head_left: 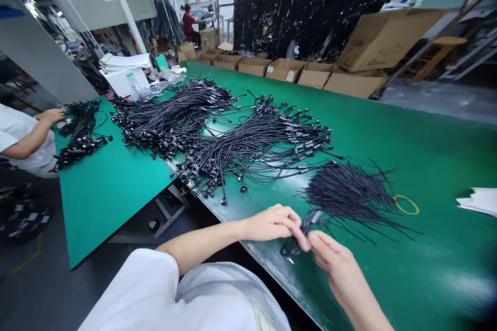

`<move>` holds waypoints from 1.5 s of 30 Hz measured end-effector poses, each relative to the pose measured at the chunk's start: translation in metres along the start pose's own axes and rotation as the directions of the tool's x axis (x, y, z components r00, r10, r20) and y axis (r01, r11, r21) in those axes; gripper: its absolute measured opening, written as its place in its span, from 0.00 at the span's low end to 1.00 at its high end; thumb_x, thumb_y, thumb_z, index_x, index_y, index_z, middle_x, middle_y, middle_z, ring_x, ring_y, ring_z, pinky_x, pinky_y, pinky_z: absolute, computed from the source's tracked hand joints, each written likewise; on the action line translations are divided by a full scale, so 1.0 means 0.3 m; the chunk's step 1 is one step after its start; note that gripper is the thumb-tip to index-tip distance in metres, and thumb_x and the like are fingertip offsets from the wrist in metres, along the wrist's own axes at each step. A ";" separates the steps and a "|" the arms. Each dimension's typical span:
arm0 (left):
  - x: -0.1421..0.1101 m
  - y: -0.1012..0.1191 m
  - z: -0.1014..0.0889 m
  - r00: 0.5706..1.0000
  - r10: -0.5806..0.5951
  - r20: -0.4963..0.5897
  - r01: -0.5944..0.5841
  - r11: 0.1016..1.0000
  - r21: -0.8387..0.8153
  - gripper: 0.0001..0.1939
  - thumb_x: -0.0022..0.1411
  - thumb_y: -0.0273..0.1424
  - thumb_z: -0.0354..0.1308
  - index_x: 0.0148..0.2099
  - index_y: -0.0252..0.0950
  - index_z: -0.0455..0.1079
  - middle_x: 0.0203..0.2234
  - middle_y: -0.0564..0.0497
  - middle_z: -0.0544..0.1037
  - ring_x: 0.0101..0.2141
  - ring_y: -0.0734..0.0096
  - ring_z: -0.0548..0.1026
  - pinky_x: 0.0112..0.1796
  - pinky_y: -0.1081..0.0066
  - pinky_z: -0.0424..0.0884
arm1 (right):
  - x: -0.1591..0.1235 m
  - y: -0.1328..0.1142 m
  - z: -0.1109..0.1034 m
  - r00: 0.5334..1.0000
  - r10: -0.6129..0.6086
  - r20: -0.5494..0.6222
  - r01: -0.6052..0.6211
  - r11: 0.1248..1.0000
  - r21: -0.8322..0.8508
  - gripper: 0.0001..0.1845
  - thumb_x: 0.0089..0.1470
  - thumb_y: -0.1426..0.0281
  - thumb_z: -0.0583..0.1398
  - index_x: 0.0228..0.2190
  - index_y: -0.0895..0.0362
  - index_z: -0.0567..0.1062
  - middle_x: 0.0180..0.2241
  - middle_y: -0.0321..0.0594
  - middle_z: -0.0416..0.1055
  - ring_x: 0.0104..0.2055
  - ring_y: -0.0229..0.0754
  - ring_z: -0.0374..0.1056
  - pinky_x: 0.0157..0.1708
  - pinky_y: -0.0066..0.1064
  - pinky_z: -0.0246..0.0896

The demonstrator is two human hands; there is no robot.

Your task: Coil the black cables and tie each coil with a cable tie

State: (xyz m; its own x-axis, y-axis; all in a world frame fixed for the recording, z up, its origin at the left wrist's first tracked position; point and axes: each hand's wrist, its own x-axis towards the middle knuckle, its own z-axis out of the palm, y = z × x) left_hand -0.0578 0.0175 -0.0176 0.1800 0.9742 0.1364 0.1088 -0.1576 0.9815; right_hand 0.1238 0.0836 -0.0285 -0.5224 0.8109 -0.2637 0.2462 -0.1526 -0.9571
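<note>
Just nearer us than the heap of black strands [347, 189], a coiled cable [311, 219] in the left hand [274, 225] is blurred and partly covered by fingers; what the right hand's [332, 253] fingertips pinch, we cannot tell. Right of the heap, the edge cuts off white paper [480, 200]; far left of it, a co-worker [29, 137]. Beyond it, we find the cartons' [310, 78] insides largely hidden.

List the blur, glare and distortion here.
Head view: the coiled black cable at the bare left hand and right hand is blurred; head view: pale glare marks the glossy green tabletop, highlights speckle the shiny black plastic sheeting; head view: wide-angle stretch seems to tilt the straight white post.
</note>
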 end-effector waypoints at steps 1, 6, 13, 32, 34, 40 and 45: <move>-0.006 -0.009 0.003 0.999 0.004 0.051 -0.007 0.998 0.068 0.15 0.54 0.22 0.50 0.31 0.40 0.79 0.33 0.50 0.69 0.42 0.66 0.67 0.56 0.62 0.54 | -0.003 -0.006 -0.017 0.996 -0.052 -0.068 0.046 0.996 -0.080 0.23 0.45 0.47 0.61 0.20 0.55 0.70 0.16 0.33 0.57 0.17 0.33 0.45 0.17 0.27 0.40; 0.026 -0.058 0.030 0.967 -0.250 0.050 0.255 0.952 -0.169 0.16 0.58 0.25 0.47 0.36 0.36 0.78 0.27 0.50 0.68 0.31 0.69 0.65 0.39 0.68 0.64 | -0.064 -0.084 0.006 0.936 -0.352 -0.021 0.308 0.845 -0.437 0.18 0.53 0.54 0.55 0.22 0.53 0.73 0.24 0.40 0.71 0.28 0.43 0.65 0.28 0.31 0.60; -0.010 0.087 -0.019 0.941 -0.058 0.334 0.082 0.995 -0.058 0.19 0.65 0.32 0.45 0.34 0.35 0.77 0.34 0.48 0.75 0.37 0.69 0.70 0.44 0.71 0.65 | -0.042 -0.015 0.055 0.943 -0.187 0.277 0.288 0.875 -0.389 0.27 0.56 0.50 0.50 0.18 0.56 0.69 0.20 0.38 0.69 0.25 0.41 0.65 0.27 0.29 0.59; -0.052 -0.002 -0.001 0.949 -0.263 0.175 0.285 0.951 -0.121 0.22 0.63 0.45 0.54 0.52 0.37 0.73 0.51 0.45 0.75 0.55 0.59 0.69 0.58 0.61 0.60 | -0.087 0.002 0.071 0.918 -0.329 0.223 0.388 0.864 -0.320 0.21 0.61 0.60 0.50 0.23 0.58 0.70 0.23 0.37 0.67 0.26 0.35 0.60 0.28 0.27 0.50; -0.048 0.024 0.016 0.969 -0.198 0.147 0.202 0.979 -0.012 0.20 0.64 0.41 0.54 0.54 0.37 0.72 0.55 0.45 0.72 0.58 0.59 0.66 0.60 0.60 0.57 | -0.074 0.018 0.075 0.964 -0.109 0.243 0.119 0.993 -0.023 0.22 0.56 0.53 0.53 0.21 0.57 0.67 0.16 0.30 0.55 0.18 0.32 0.49 0.21 0.26 0.43; -0.038 0.031 0.074 0.995 -0.091 0.051 0.074 0.959 0.275 0.19 0.68 0.33 0.47 0.57 0.37 0.68 0.54 0.46 0.74 0.54 0.64 0.71 0.56 0.64 0.65 | -0.072 0.019 0.042 0.980 -0.024 0.200 0.025 1.000 -0.002 0.18 0.54 0.55 0.55 0.23 0.57 0.67 0.16 0.29 0.55 0.17 0.32 0.49 0.19 0.25 0.45; -0.015 -0.026 0.059 0.996 0.089 -0.024 -0.050 0.734 0.678 0.17 0.70 0.32 0.44 0.55 0.35 0.67 0.41 0.44 0.79 0.42 0.64 0.77 0.44 0.65 0.72 | -0.158 -0.072 -0.050 0.858 -0.510 -0.062 0.322 0.629 -0.708 0.16 0.63 0.65 0.50 0.43 0.57 0.74 0.42 0.46 0.74 0.44 0.44 0.68 0.43 0.34 0.60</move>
State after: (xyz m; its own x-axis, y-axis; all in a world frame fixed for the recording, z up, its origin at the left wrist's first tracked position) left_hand -0.0423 0.0115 -0.0282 0.1659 0.9598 0.2265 0.7335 -0.2736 0.6221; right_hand 0.1557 0.0569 0.0066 -0.5231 0.8087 0.2690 0.5642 0.5652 -0.6018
